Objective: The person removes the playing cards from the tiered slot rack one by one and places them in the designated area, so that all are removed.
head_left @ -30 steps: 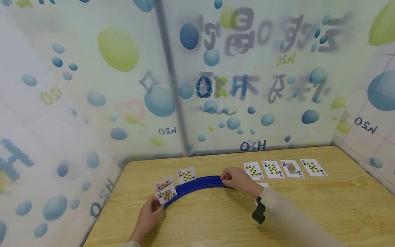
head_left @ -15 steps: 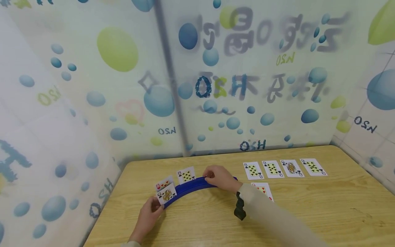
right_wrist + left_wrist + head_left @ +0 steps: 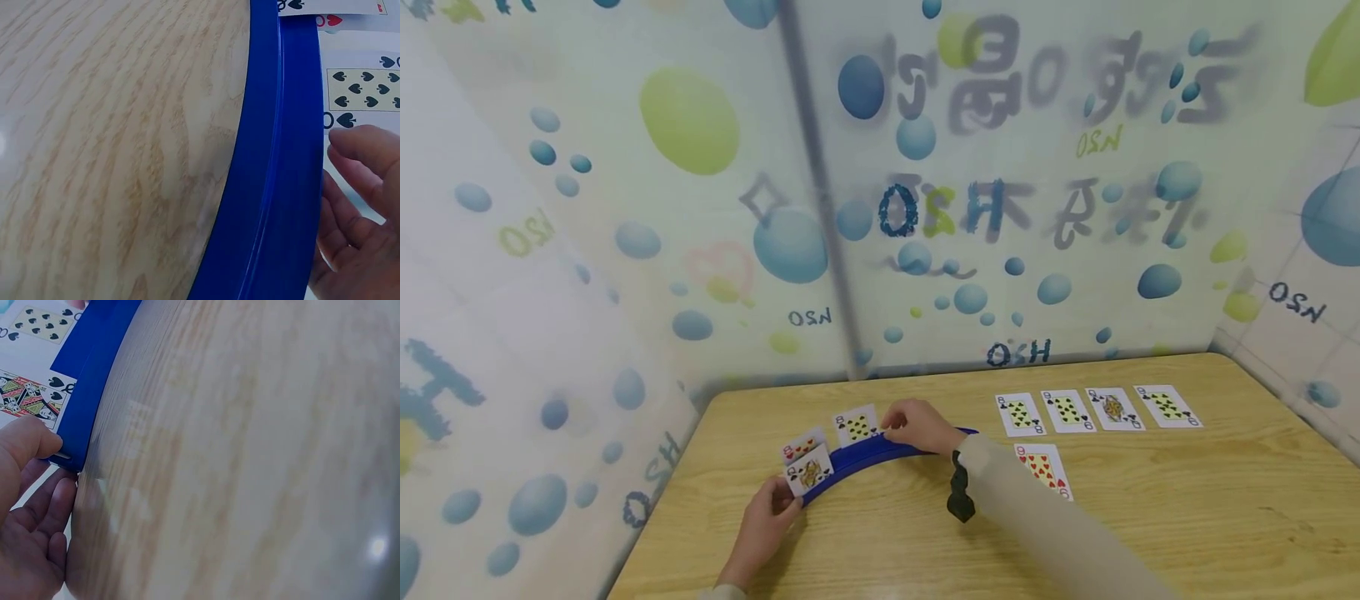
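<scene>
I see the left hand (image 3: 762,525) pinching the near left end of the blue curved rack (image 3: 868,452), towards the left edge of the worktop (image 3: 910,542). A queen of spades (image 3: 809,472) leans there. The right hand (image 3: 919,425) reaches over the rack, just beside a spade number card (image 3: 856,427); I cannot tell whether it grips anything.

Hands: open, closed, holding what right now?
Left hand: closed, holding the rack by its end.
Right hand: at the 8 of spades; can't tell if open or gripping.
</scene>
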Demonstrator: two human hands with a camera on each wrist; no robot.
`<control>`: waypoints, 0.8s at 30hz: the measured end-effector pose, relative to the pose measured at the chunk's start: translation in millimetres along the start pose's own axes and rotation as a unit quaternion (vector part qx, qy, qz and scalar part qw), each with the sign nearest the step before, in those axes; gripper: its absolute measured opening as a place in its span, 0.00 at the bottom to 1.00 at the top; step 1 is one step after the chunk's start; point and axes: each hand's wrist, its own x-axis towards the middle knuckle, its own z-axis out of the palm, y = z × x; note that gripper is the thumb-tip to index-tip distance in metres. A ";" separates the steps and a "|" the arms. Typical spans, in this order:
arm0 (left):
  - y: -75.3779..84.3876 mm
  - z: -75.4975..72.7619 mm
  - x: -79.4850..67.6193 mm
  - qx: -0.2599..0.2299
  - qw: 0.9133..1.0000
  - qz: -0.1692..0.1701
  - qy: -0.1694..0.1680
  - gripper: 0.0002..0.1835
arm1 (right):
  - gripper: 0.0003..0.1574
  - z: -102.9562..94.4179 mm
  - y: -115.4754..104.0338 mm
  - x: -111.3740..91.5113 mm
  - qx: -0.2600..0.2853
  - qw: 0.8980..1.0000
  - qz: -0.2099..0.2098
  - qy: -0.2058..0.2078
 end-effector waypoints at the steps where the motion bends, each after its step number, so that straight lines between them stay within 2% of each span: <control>1: -0.4 0.1 0.6 0.001 1.000 -0.002 0.000 0.10 | 0.05 0.8 1.1 2.1 0.003 1.000 0.002 -0.004; 7: -2.9 0.9 1.7 0.003 1.000 0.004 0.003 0.09 | 0.03 6.0 2.5 9.1 0.008 1.000 -0.001 -0.009; 12: -3.1 1.5 1.9 0.005 1.000 0.010 0.006 0.09 | 0.03 9.3 0.9 9.3 0.002 1.000 -0.004 0.003; 24: 0.4 -0.8 1.8 0.012 1.000 -0.024 -0.005 0.11 | 0.02 14.5 0.6 8.0 0.004 0.999 -0.008 0.045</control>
